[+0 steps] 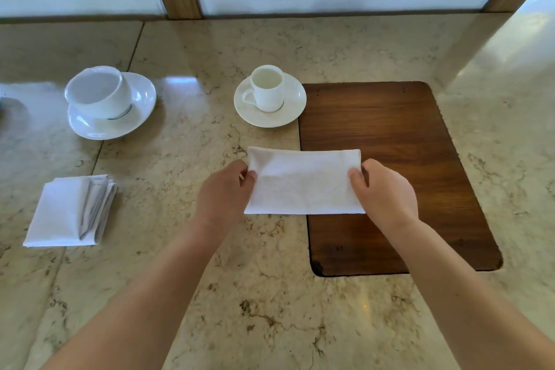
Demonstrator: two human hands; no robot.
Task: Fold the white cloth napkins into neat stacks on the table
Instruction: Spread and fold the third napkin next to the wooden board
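At about 8 o'clock from the middle of the marble table (180,249) lies a stack of folded napkins (64,212), white, its layered edges showing on the right side. Above it, near 10 o'clock, a wide white cup (97,91) sits tilted on a large saucer (141,105).

Toward the centre, the left hand (223,192) pinches the left short edge of a white napkin (303,183), thumb on top and fingers curled beneath the cloth. The napkin is folded into a long rectangle stretched flat between both hands; its left part lies over the marble and its right part over the near-left area of a wooden board (405,159). Whether it rests on the surface or is held just above it cannot be told.

At 12 o'clock from the napkin, a small white cup (267,90) with its handle facing left stands upright on a small saucer (288,111), whose right rim overlaps the board's far-left corner.

The right hand (387,192) clamps the napkin's right short edge the same way, thumb on top, fingers tucked under, above the board at about 3 o'clock.
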